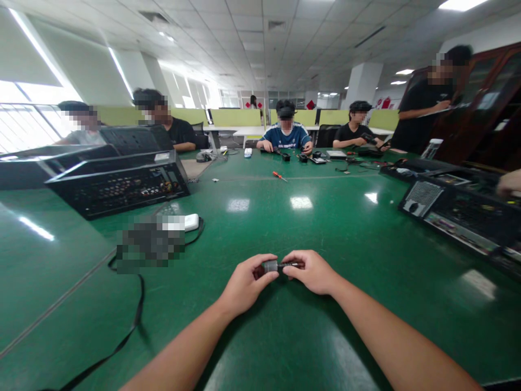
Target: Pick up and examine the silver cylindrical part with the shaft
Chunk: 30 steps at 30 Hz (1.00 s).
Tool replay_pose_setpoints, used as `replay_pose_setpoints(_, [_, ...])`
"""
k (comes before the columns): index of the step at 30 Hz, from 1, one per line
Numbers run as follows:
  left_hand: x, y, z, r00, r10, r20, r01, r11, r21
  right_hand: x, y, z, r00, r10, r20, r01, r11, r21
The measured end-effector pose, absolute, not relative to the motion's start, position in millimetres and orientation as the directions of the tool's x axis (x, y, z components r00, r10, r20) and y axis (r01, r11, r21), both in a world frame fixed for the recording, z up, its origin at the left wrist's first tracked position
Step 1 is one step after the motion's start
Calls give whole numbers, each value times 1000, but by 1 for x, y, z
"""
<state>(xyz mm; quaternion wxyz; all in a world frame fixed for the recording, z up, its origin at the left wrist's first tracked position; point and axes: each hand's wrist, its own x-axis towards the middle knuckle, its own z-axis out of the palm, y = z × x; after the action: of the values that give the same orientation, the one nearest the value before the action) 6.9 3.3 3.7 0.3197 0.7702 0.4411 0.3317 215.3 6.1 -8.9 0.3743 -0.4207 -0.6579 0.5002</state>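
Between the thumb and fingers of my left hand [254, 276] is a small grey cylinder [271, 266], lying roughly level just above the green table [280, 231]. From its right end a thin dark stem [280, 266] reaches into my right hand [311, 271], whose thumb and fingers pinch it. A bit of the stem shows past those fingertips. Whether cylinder and stem are one piece I cannot tell, and the fingers cover part of both.
An open black computer case [122, 187] stands at left, another [456, 206] at right, with someone's hand [508, 184] over it. A blurred dark item [148, 241] with a strap lies left of my hands. Farther off are an orange screwdriver [279, 176] and several people.
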Motion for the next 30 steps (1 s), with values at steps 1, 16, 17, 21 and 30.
replay_pose_setpoints(1, [7,3,4,391,892,228,466,-405,786,216,6,-9,-366,928,69,179,143,-973])
replay_pose_setpoints(16, [10,0,9,356,906,229,463,-384,799,221,7,-10,-372,927,43,213,130,-968])
replay_pose_setpoints(17, [10,0,9,356,906,228,460,-382,801,222,7,-10,-372,928,40,212,127,-969])
replay_pose_setpoints(21, [11,0,7,356,906,228,444,-379,812,223,7,-10,-371,928,35,211,121,-970])
replay_pose_setpoints(30, [10,1,6,355,913,204,437,-354,827,225,8,-7,-366,930,34,210,118,-971])
